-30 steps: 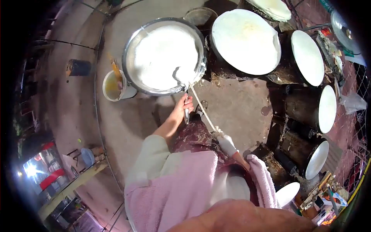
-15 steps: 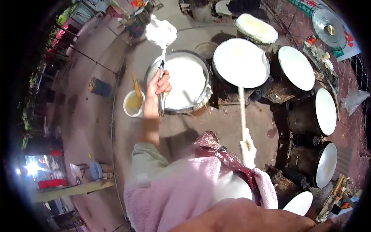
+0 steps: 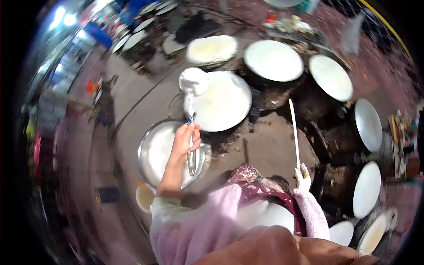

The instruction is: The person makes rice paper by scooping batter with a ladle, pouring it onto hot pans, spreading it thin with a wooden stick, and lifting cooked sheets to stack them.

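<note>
My left hand [image 3: 186, 140] is wrapped around the metal handle of a ladle [image 3: 191, 108]. Its bowl, coated or filled with white batter, hangs over the left edge of a round griddle [image 3: 229, 101] with a white surface. Below that hand is a large metal basin [image 3: 143, 152] of white batter [image 3: 161, 148]. My right hand [image 3: 302, 178], in a pale, stained glove, grips a long thin pale stick [image 3: 294, 132]. The stick points away from me, its far tip apart from the griddles.
More round griddles stand on dark stoves in an arc to the right, such as one griddle [image 3: 274, 61] and another [image 3: 330, 78]. A stack of pale flat rounds [image 3: 212, 49] lies beyond the nearest griddle. Left of me is a small tub [image 3: 145, 198] with yellowish contents.
The ladle has gone from above the batter basin to over the nearest griddle. The stick has come away from that griddle's edge. My view has turned right.
</note>
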`<state>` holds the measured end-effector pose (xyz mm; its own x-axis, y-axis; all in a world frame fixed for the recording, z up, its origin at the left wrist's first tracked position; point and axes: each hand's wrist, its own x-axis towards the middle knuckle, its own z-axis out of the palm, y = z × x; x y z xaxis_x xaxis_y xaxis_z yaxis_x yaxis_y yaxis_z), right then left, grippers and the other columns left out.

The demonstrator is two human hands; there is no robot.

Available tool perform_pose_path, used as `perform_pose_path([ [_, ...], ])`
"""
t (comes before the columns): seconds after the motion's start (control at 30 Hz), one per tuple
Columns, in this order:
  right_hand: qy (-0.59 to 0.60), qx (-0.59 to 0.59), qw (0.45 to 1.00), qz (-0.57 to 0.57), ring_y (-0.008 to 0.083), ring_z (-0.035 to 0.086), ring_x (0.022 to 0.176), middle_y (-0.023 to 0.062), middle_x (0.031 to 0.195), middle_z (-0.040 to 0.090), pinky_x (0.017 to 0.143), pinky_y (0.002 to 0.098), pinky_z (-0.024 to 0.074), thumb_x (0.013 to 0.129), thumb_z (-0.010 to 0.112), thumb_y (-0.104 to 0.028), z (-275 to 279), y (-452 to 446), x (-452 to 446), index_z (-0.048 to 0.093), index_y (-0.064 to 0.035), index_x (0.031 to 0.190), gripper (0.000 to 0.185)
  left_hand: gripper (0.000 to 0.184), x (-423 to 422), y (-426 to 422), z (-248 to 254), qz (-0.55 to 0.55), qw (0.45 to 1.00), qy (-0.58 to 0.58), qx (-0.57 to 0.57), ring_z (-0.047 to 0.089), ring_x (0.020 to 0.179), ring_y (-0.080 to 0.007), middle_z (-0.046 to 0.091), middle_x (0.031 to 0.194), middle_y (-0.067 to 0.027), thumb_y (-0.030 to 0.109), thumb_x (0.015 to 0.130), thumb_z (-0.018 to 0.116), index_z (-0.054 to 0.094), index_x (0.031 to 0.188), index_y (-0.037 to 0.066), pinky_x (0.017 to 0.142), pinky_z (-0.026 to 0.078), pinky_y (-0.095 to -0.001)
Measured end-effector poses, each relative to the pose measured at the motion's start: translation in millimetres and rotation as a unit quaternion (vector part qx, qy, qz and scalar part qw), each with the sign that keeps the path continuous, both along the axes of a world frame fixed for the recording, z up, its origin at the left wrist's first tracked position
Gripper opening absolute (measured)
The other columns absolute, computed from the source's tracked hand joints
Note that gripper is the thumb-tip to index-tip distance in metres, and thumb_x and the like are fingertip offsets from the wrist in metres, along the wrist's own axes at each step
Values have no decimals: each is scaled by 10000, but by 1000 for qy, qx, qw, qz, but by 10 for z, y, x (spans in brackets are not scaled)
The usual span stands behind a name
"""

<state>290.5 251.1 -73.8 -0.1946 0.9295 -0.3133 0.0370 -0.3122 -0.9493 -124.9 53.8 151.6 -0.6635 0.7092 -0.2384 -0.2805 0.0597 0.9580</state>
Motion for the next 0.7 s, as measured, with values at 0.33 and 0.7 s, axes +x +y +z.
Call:
perform_pose_path([
  [0.33,-124,54,964,-230,149,515,1194,134,1383,500,1013,258,399,888,631,-6,148,449,1342,473,44,1344,485,285,1474,3148,-1143,-434,815,-365,-119,283,351,-31,385,608,63,278,1010,434,579,979,35,418,228,-229],
  [0.7,-84,-23,909,-407,137,539,1155,113,1295,578,981,245,399,909,646,-180,-141,2024,2918,479,28,1342,509,299,4799,6684,-950,-615,765,-156,-106,285,397,-70,339,570,44,263,1008,429,535,906,3,409,239,-250],
])
